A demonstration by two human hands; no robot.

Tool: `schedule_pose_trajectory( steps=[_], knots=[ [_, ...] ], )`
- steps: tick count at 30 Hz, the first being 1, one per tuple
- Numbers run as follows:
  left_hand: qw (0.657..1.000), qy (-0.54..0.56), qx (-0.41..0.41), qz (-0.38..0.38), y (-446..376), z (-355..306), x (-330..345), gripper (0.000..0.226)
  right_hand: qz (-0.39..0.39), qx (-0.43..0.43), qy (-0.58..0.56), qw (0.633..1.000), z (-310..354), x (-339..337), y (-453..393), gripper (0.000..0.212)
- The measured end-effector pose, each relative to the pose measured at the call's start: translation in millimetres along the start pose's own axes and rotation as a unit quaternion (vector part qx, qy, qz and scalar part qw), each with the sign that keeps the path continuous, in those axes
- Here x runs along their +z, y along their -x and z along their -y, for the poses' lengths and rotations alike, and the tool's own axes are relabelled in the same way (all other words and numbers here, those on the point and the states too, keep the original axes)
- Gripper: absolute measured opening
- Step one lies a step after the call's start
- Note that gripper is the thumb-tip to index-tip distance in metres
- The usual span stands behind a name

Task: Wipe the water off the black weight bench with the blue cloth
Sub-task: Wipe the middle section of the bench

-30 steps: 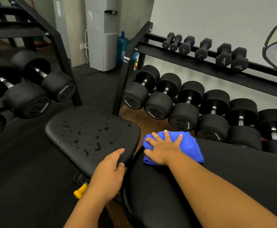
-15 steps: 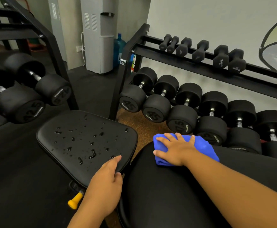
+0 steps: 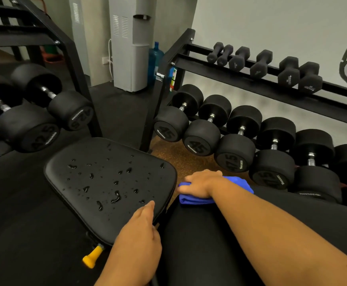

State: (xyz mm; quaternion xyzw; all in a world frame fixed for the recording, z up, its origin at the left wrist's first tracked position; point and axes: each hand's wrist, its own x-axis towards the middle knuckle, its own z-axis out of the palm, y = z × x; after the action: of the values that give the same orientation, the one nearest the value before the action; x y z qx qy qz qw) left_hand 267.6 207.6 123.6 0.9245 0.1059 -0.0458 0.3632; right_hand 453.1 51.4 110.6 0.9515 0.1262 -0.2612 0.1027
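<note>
Taking the seat pad (image 3: 110, 182) of the bench as my landmark: to its left I see a rack of big dumbbells (image 3: 34, 120), and the pad itself is dotted with water drops (image 3: 114, 198) across most of its top. Just below its near edge a yellow knob (image 3: 92, 257) sticks out. My left hand (image 3: 139, 242) rests on the pad's near right corner, fingers straight and close together, fingertips lying on the surface beside the nearest drops. Right of the pad, across a narrow gap, is the long back pad (image 3: 220, 244) of the bench. The blue cloth (image 3: 197, 198) lies bunched at that pad's end nearest the seat pad, and my right hand (image 3: 201, 183) presses down on it, fingers straight and slightly spread, pointing toward the seat pad. Further right of the seat pad and behind the cloth stands a second rack of dumbbells (image 3: 236, 149), with small hand weights (image 3: 263, 62) on its top rail.
</note>
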Motion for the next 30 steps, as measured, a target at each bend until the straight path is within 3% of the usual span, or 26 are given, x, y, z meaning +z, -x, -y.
schedule_pose_trajectory(
  steps=[5, 9, 12, 16, 22, 26, 30],
  knots=[
    [1.000, -0.004, 0.011, -0.009, 1, 4, -1, 0.055, -0.018, 0.092, -0.002, 0.996, -1, -1, 3, 0.069],
    [1.000, 0.003, -0.002, -0.001, 2, 3, 1, 0.052, -0.016, 0.001, 0.029, 0.999, 9, 4, 9, 0.066],
    [0.999, -0.016, -0.019, -0.028, 1, -1, 6, 0.050, -0.002, -0.004, 0.000, 1.000, 1, -1, 8, 0.068],
    [0.997, -0.041, -0.012, -0.063, 2, 0, 13, 0.047, 0.022, 0.069, -0.052, 0.996, -29, -10, 5, 0.098],
    [0.995, -0.069, 0.003, -0.069, 1, 9, 16, 0.047, 0.055, 0.175, -0.160, 0.970, -85, -15, 29, 0.084],
    [0.997, -0.055, 0.003, -0.050, 1, 12, 14, 0.047, 0.001, 0.208, -0.106, 0.972, -80, -2, 26, 0.103],
    [0.997, -0.066, 0.006, -0.036, 4, 7, 15, 0.048, -0.075, 0.127, -0.024, 0.989, -36, 16, 31, 0.084]
  ],
)
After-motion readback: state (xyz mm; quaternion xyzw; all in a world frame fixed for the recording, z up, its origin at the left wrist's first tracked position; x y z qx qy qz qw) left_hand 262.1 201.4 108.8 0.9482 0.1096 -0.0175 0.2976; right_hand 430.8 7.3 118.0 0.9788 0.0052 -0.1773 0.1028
